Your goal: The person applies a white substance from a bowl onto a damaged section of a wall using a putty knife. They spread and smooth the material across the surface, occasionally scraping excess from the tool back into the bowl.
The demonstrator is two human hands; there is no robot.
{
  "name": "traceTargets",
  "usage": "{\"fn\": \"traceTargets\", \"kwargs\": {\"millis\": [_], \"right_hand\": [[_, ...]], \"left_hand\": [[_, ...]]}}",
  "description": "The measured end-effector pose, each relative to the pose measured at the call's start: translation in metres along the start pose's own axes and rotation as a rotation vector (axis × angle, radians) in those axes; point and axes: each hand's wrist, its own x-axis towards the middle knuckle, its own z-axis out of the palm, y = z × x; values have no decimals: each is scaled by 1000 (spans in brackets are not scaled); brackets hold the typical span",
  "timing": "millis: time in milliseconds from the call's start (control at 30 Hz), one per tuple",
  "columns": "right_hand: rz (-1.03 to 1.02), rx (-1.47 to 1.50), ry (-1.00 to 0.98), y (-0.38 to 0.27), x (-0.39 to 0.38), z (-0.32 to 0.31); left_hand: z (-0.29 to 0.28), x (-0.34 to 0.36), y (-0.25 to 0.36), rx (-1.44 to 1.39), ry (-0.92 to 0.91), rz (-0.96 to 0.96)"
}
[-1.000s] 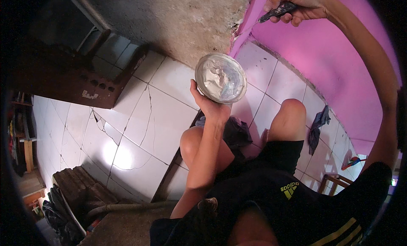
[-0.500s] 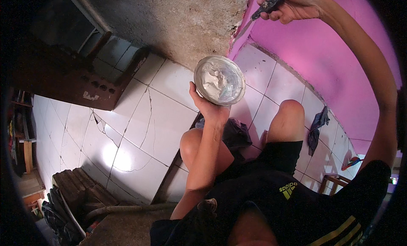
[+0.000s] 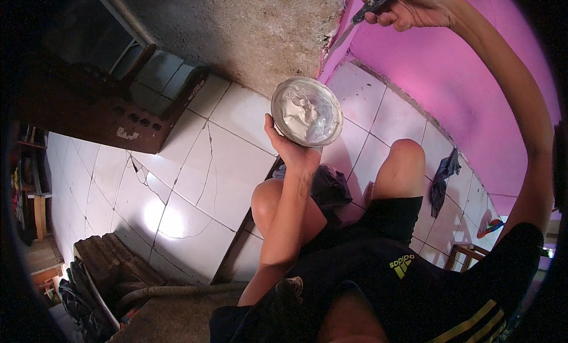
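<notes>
My left hand [image 3: 299, 156] holds up a round bowl [image 3: 338, 116] from beneath, its thumb along the left side. Greyish-white paste [image 3: 297, 114] is smeared over the inside of the bowl. Up at the top right, my right hand [image 3: 409, 10] is closed around the dark, stained handle of a putty knife [image 3: 371, 6]. The thin blade slants down to the left, against the corner edge of the pink wall [image 3: 402, 53]. Whether the blade carries paste is too small to tell.
A rough, bare wall [image 3: 260, 35] meets the pink one. Brown wooden furniture [image 3: 133, 136] stands at the left on cracked white tiles [image 3: 236, 154]. A dark cloth or bag [image 3: 444, 180] lies by the pink wall, another dark bag [image 3: 330, 186] between my legs. Stacked brown blocks [image 3: 115, 260] sit lower left.
My right hand has shifted slightly up and to the right along the wall edge with the putty knife. My left hand and the bowl have hardly moved.
</notes>
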Motion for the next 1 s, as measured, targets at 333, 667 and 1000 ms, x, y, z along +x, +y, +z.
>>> {"fn": "traceTargets", "kwargs": {"millis": [333, 667, 1000], "right_hand": [[-29, 17, 12, -3, -13, 31], [-76, 11, 124, 1, -32, 27], [-233, 197, 85, 94, -39, 3]], "left_hand": [[3, -1, 1, -1, 7, 0], [-3, 3, -1, 14, 23, 14], [7, -4, 2, 2, 87, -32]]}}
